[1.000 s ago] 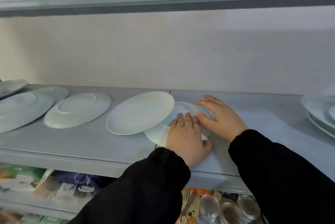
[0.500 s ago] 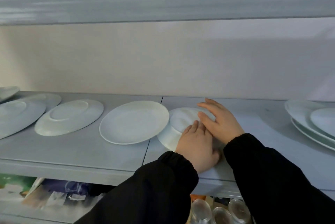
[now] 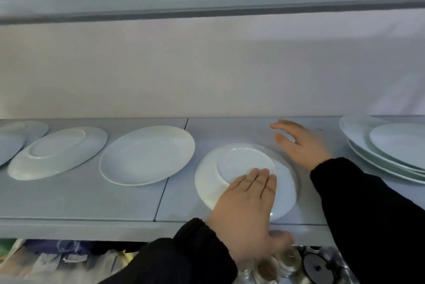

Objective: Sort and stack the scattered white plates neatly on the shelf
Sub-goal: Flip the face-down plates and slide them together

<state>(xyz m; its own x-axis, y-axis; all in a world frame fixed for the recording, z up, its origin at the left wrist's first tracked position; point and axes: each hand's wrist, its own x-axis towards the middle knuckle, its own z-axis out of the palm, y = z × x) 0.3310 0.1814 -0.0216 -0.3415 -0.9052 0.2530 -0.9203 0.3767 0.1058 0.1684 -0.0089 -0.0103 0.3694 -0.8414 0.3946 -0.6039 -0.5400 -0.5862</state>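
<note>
The shelf [image 3: 92, 198] carried white plates along its length, with a seam between 2 panels running from the back edge to the front edge near the middle.

1. The inverted plate [image 3: 211, 182] lay face down near the front edge, just right of the seam, with its foot ring uppermost.
2. The left hand [image 3: 243, 214] lay flat on the near half of this plate. Its 4 fingers were extended and pressed together, the fingertips [image 3: 259, 174] reaching the foot ring. Its grip was open and flat, not pinching anything; the thumb hung over the front edge of the shelf.
3. The right hand [image 3: 301, 145] was just beyond the far right rim of the same plate, toward the back edge. Its grip was spread, with the fingers apart and holding nothing. Whether it touched the shelf cannot be told; the hand was blurred.
4. Left of the seam, the upright oval plate [image 3: 147, 155] rested face up, close to the inverted plate but apart from it.
5. Further toward the left end, a second face-down plate [image 3: 57, 152] lay beside it, with more plates [image 3: 13, 141] overlapping at the left end.
6. At the right end, a stack of plates [image 3: 391, 150] stood, well apart from both hands.
7. Both arms wore black sleeves [image 3: 379, 226].
8. Below the front edge, glass jars [image 3: 276, 265] were visible.
</note>
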